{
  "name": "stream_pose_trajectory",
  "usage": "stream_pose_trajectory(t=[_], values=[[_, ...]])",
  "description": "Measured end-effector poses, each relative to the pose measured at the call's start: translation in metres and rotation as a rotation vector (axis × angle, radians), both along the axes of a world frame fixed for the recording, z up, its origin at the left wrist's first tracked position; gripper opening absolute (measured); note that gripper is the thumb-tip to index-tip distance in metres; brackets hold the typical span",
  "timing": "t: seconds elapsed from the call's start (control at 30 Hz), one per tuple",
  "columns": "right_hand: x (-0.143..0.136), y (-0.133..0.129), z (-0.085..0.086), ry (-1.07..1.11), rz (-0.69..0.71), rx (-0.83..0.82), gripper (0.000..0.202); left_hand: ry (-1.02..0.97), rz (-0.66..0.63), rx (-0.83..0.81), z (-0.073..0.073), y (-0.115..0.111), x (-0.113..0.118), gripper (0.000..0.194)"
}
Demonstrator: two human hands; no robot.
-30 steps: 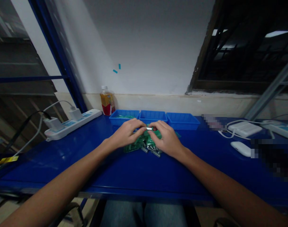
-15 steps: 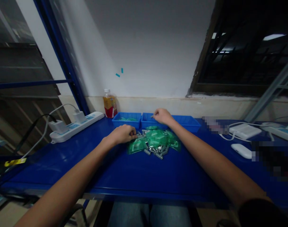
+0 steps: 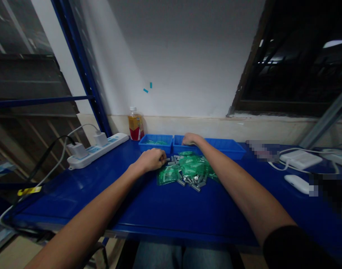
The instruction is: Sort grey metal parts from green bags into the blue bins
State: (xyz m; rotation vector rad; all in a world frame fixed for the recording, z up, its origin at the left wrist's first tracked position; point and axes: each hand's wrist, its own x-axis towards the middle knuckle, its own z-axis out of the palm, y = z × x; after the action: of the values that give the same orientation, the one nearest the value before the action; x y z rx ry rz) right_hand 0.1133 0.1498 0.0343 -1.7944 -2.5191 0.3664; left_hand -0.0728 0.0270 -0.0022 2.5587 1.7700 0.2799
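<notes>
On the table lies a mixed pile of green plastic packets and small silvery metal cylinders. My left hand rests at the pile's left edge, fingers curled closed beside several cylinders; whether one is between them is hidden. My right hand reaches over the pile into the left part of the right-hand blue tray. Its fingers are bent closed and point down inside, and their tips cannot be seen. Left of it, another blue tray holds green packets.
A drink bottle stands behind the left tray. A white power strip with plugs and cables lies on the left. At right are a white box with cables and a white oval case. The wall rises behind the trays.
My right hand has lowered into the tray; the small grey piece seen at its fingertips earlier is out of sight. My left hand stays by the pile. The whole view has shifted slightly.
</notes>
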Motion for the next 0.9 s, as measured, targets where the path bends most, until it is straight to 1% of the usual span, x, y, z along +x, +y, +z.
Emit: stream_pose_trajectory(t=[0.1, 0.2, 0.27, 0.33, 0.4, 0.43, 0.5, 0.57, 0.67, 0.73, 0.8, 0.87, 0.9], values=[[0.0, -0.007, 0.002, 0.029, 0.0, 0.07, 0.021, -0.071, -0.02, 0.046, 0.001, 0.001, 0.0, 0.02], [0.004, -0.029, 0.0, 0.126, 0.033, 0.216, 0.029, -0.158, -0.057, 0.123, 0.005, 0.0, 0.004, 0.026], [0.009, -0.052, -0.004, 0.239, 0.138, 0.334, 0.031, -0.212, -0.09, 0.165, 0.009, -0.002, 0.009, 0.031], [0.014, -0.076, -0.009, 0.405, 0.373, 0.457, 0.028, -0.282, -0.134, 0.184, 0.013, -0.006, 0.015, 0.032], [0.019, -0.094, -0.013, 0.465, 0.533, 0.518, 0.023, -0.367, -0.164, 0.179, 0.015, -0.01, 0.02, 0.033], [0.021, -0.1, -0.013, 0.461, 0.569, 0.532, 0.019, -0.409, -0.169, 0.17, 0.016, -0.011, 0.023, 0.034], [0.024, -0.106, -0.01, 0.424, 0.588, 0.55, 0.013, -0.489, -0.16, 0.136, 0.017, -0.013, 0.027, 0.037], [0.027, -0.106, 0.0, 0.363, 0.582, 0.555, 0.01, -0.558, -0.142, 0.097, 0.015, -0.014, 0.029, 0.039], [0.035, -0.101, 0.028, 0.257, 0.562, 0.524, 0.016, -0.608, -0.142, 0.065, 0.011, -0.012, 0.028, 0.037], [0.043, -0.096, 0.049, 0.189, 0.545, 0.483, 0.022, -0.582, -0.162, 0.057, 0.006, -0.009, 0.026, 0.031], [0.05, -0.089, 0.067, 0.11, 0.521, 0.445, 0.028, -0.523, -0.18, 0.049, 0.0, -0.007, 0.024, 0.025], [0.056, -0.08, 0.076, 0.052, 0.477, 0.402, 0.032, -0.451, -0.188, 0.037, -0.006, -0.004, 0.02, 0.023], [0.058, -0.075, 0.075, 0.043, 0.445, 0.376, 0.035, -0.414, -0.185, 0.029, -0.009, -0.003, 0.018, 0.024]])
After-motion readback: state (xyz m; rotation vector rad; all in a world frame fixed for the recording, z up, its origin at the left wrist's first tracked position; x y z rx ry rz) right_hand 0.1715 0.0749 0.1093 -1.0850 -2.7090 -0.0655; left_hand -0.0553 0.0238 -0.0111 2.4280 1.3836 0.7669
